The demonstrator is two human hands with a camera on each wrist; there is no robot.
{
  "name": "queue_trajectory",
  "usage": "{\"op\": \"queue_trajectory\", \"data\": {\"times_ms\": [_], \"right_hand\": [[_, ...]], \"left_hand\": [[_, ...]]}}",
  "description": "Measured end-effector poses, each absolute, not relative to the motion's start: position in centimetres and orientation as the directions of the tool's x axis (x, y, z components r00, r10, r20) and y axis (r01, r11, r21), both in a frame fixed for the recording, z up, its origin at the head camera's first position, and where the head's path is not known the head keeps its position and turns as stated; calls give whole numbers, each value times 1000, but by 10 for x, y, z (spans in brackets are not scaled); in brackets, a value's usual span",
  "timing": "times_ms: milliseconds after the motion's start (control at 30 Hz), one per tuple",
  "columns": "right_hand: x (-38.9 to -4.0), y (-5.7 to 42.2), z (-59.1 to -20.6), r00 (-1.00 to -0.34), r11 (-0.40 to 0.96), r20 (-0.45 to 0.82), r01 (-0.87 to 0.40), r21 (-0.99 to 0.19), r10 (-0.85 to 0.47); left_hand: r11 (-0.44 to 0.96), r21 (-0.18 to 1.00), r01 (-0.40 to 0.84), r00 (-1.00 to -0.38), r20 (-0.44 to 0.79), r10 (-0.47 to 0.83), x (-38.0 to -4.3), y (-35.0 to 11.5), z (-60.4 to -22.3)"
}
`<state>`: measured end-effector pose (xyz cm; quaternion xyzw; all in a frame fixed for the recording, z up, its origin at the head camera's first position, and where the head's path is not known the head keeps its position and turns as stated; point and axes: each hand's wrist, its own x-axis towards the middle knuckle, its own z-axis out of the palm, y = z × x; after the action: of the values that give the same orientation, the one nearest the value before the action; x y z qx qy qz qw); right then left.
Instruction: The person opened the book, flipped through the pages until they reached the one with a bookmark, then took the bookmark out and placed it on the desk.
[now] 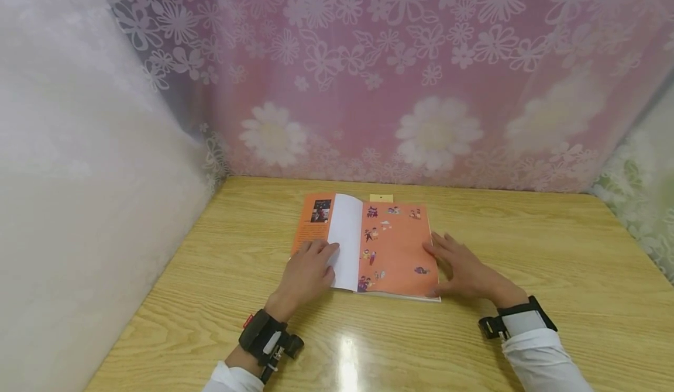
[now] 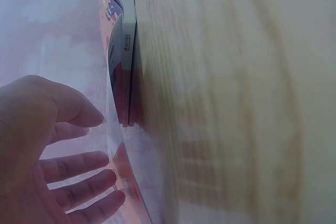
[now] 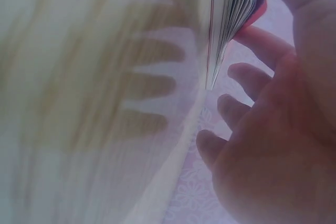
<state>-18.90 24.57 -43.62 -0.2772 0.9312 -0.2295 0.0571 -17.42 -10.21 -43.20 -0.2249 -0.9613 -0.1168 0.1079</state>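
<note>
An open book (image 1: 395, 234) lies on the wooden table, its right side an orange page with small cartoon figures. On its left are a white strip (image 1: 346, 246) and an orange flap (image 1: 316, 231) with a photo and text. My left hand (image 1: 306, 272) rests on that flap, fingers loosely spread. In the left wrist view, its fingertips meet the flap's surface. At the book's right edge, my right hand (image 1: 466, 272) touches the page with relaxed fingers, thumb by the lower corner. The right wrist view shows the page block (image 3: 226, 30) beside its index finger, with nothing in the palm.
A small yellow tab (image 1: 381, 198) shows at the book's top edge. The wooden table (image 1: 210, 298) extends around the book. Behind it hangs a pink floral curtain (image 1: 337, 117), and a pale curtain (image 1: 95, 146) borders the left side.
</note>
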Motion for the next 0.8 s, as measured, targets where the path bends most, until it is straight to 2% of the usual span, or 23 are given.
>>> {"op": "queue_trajectory", "data": {"times_ms": [400,600,800], "right_hand": [[-190,244,-436,-852,766,93,-506,-396,-515],[-191,243,-434,-874,769,109,-471,-432,-474],[-193,241,-433,-867,733,177,-489,-473,-465]], "left_hand": [[847,187,498,-851,292,437,-173,-96,-432],[838,195,510,-844,299,445,-172,-93,-430],[793,208,573,-799,357,484,-175,-89,-434]]}}
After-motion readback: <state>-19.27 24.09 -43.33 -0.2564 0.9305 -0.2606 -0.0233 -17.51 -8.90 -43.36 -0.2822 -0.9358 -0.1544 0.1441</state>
